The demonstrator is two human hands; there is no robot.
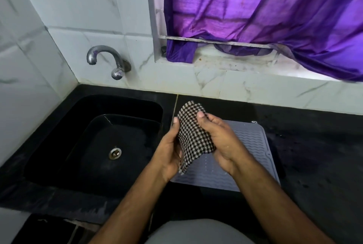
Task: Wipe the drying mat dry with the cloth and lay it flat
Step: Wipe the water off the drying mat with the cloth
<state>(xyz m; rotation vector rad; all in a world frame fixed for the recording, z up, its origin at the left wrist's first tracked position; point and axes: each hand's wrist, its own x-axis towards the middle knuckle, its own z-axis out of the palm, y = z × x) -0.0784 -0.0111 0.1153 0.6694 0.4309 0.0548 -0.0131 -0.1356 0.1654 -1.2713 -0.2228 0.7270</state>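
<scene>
A grey ribbed drying mat (pixel 253 145) lies flat on the black counter, just right of the sink. Above its left part I hold a black-and-white checked cloth (pixel 193 135) between both hands. My left hand (pixel 170 151) grips the cloth's left edge, thumb up along it. My right hand (pixel 220 141) curls round the cloth's right side, with the thumb pressed on its top. The cloth hangs crumpled, its lower corner dangling near the mat's front left. My hands and forearms hide part of the mat.
A black sink (pixel 59 145) with a metal drain (pixel 115 153) sits to the left, below a wall tap (pixel 106 57). The black counter (pixel 318 145) spreads right of the mat and looks wet in patches. A purple curtain (pixel 275 17) hangs over the window ledge behind.
</scene>
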